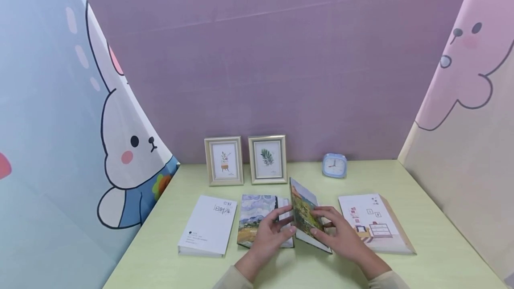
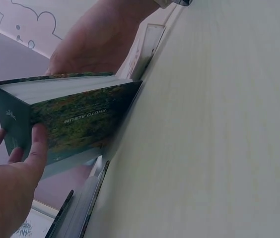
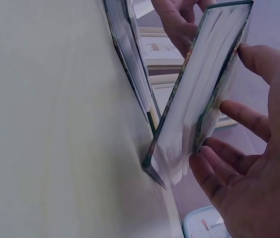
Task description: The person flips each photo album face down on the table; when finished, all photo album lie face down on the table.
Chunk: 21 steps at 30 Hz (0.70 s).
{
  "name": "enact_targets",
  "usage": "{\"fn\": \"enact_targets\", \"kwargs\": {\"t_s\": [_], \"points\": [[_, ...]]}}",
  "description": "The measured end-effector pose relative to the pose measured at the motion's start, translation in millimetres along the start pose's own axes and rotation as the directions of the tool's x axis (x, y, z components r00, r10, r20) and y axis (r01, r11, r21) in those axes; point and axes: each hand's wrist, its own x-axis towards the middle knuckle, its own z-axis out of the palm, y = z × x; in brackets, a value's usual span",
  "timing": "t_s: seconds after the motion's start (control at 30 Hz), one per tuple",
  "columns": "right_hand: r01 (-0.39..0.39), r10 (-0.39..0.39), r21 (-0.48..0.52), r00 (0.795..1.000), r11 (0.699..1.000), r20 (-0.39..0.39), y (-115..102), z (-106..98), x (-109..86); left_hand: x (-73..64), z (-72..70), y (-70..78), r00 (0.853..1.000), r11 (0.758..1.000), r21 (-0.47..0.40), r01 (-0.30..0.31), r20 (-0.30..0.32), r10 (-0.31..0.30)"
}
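A photo album (image 1: 304,213) with a green landscape cover is tilted up on its edge near the table's middle. My left hand (image 1: 268,235) holds it at the dark green spine (image 2: 15,119), thumb and fingers at either side. On the opposite side, my right hand (image 1: 344,237) grips the fore edge, with fingertips on the cover. White page edges (image 3: 197,79) show between the covers in the right wrist view. Just left of it lies another album (image 1: 254,220) with a painted field-and-sky cover, partly hidden by my left hand.
A white album (image 1: 210,224) lies at the left, and one with furniture drawings (image 1: 371,220) at the right. Two picture frames, a potted-plant one (image 1: 225,162) and a leaf one (image 1: 267,159), stand behind. A blue clock (image 1: 334,165) stands at the back right.
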Motion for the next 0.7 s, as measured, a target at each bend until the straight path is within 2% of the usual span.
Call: {"fn": "enact_targets", "kwargs": {"t_s": [0.23,0.4,0.57,0.7], "points": [[0.066,-0.067,0.091,0.998,0.994,0.006,0.0,0.5,-0.3,-0.7,-0.5,0.5,0.999,0.999,-0.038,-0.032,0.016,0.032],[0.121,-0.123,0.156,0.992,0.98,0.006,-0.9,0.5,-0.2,-0.8,-1.3,1.5,0.999,0.998,-0.051,-0.032,0.034,0.033],[0.135,-0.146,0.241,0.989,0.961,0.031,-3.7,-1.0,-0.9,-1.5,-1.4,4.4,0.998,0.998,-0.057,-0.035,0.043,0.038],[0.124,-0.144,0.271,0.988,0.955,0.054,-4.6,-1.9,-0.6,-0.9,-1.7,5.6,0.998,0.998,-0.058,-0.032,0.052,0.035]]}}
